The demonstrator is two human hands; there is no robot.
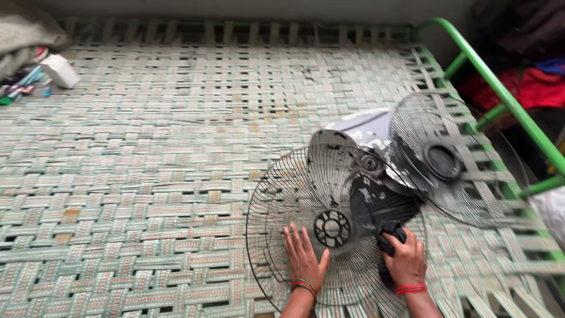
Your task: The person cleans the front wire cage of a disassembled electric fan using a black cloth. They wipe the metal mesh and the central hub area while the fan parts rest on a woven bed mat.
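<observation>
Left hand (305,259) pressed flat, fingers spread, on the round black wire fan guard (276,194) lying on the woven-strap cot bed (147,147), just left of the guard's round black hub ring (332,228). Grip of that hand wide open, nothing held; red and green bangles on the wrist. Right hand (406,259) curled around a small black fan part (390,235) at the guard's right side, grip closed on it, red bangles at the wrist. What that part is exactly: cannot tell, half hidden under the fingers and blurred.

Directly behind the hands, a grey fan motor housing (365,132) with dark, dusty blades (376,200), overlapping the guard's upper right portion. Further right, a second round wire guard (453,159) with a black centre cap, tilted up and leaning toward the cot's green metal tube frame (500,94). Whole fan assembly in the lower right quarter of the cot.

At the far left corner, a small white box (59,70) and a grey cloth bundle (26,35). Beyond the frame at right, red and blue cloth (538,82).
</observation>
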